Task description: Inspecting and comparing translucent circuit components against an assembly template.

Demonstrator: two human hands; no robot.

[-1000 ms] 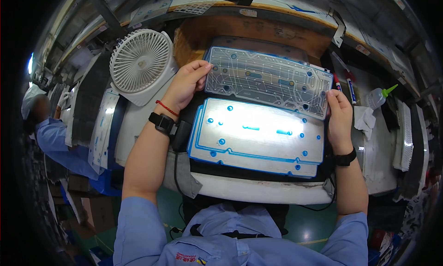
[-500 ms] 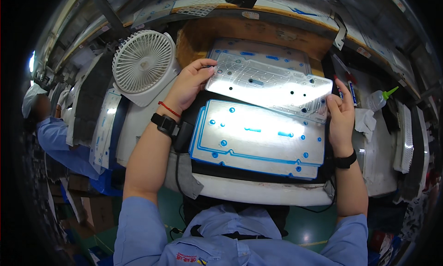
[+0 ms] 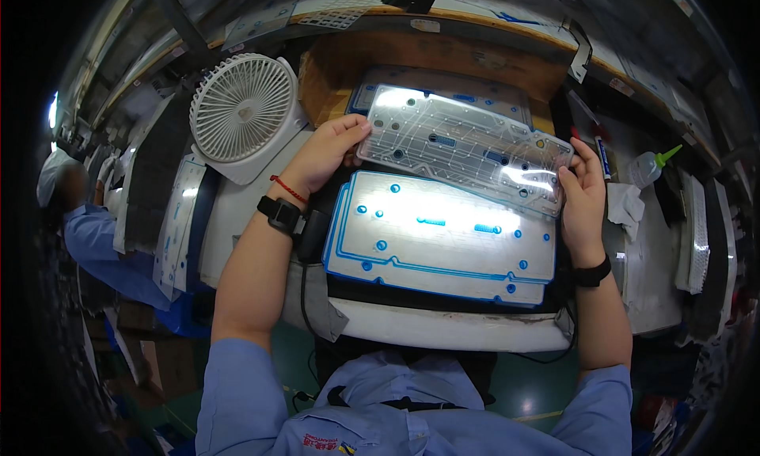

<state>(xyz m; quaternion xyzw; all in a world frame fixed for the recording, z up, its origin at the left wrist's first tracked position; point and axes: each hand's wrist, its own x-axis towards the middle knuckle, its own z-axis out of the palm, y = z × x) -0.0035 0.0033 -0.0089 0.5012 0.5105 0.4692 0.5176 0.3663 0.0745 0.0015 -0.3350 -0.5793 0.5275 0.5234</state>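
Note:
A clear, thin panel with printed lines and round holes [image 3: 467, 151] is held up in both hands, tilted so that light glints off it. My left hand [image 3: 336, 146] pinches its left end between thumb and fingers. At the other end, my right hand [image 3: 582, 191] grips the right edge, thumb on the near face. Below the panel lie stacked silvery plates with blue edges and blue-ringed holes [image 3: 443, 246], on a dark surface on the bench. The held panel overlaps the view of more blue-edged plates [image 3: 491, 92] in the wooden box behind.
A white fan [image 3: 245, 112] stands at the back left, near the wooden box [image 3: 443, 54]. To the right are a squeeze bottle with a green tip [image 3: 645, 169], markers [image 3: 603, 157] and a crumpled white tissue [image 3: 625, 210]. Another person in blue [image 3: 103, 234] sits at far left.
The panel has tilted in my hands, so the bright glare has shrunk and its printed lines show more clearly. Both hands keep their hold, nearly in the same place.

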